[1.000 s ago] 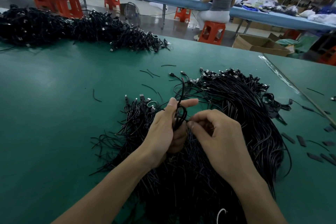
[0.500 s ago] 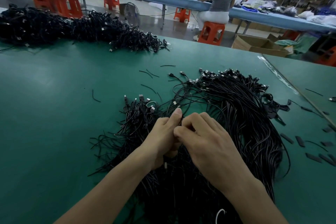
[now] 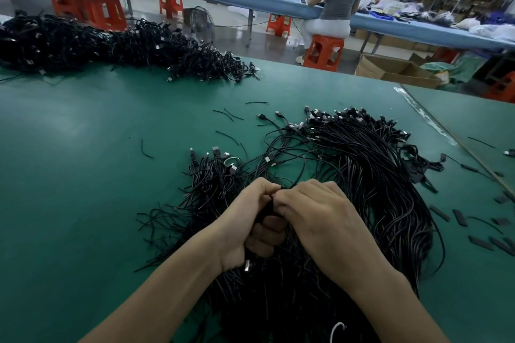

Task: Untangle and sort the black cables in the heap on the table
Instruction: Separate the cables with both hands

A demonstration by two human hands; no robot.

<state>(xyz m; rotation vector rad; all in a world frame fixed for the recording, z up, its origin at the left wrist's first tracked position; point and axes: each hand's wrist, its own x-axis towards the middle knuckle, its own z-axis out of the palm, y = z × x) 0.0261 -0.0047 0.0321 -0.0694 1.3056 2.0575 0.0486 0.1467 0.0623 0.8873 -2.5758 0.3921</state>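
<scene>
A big heap of thin black cables (image 3: 370, 175) with small plugs lies on the green table (image 3: 83, 161) in front of me. Both hands sit over the heap's near middle, knuckles together. My left hand (image 3: 250, 220) grips a coiled black cable (image 3: 268, 205) in its fist, and a metal plug pokes out below the palm. My right hand (image 3: 317, 214) has its fingers curled and pinches the same cable at the top of the left fist. The cable's part inside the hands is hidden.
A second, longer pile of black cables (image 3: 119, 44) runs along the table's far left edge. Short black offcuts (image 3: 459, 217) lie scattered right of the heap. A table seam (image 3: 434, 125) runs at the right. A person (image 3: 338, 0) sits at another bench beyond.
The cable loop that stood up between my fingers a second ago is now drawn into my left fist. My right hand has moved left to meet it, both fists closed together.
</scene>
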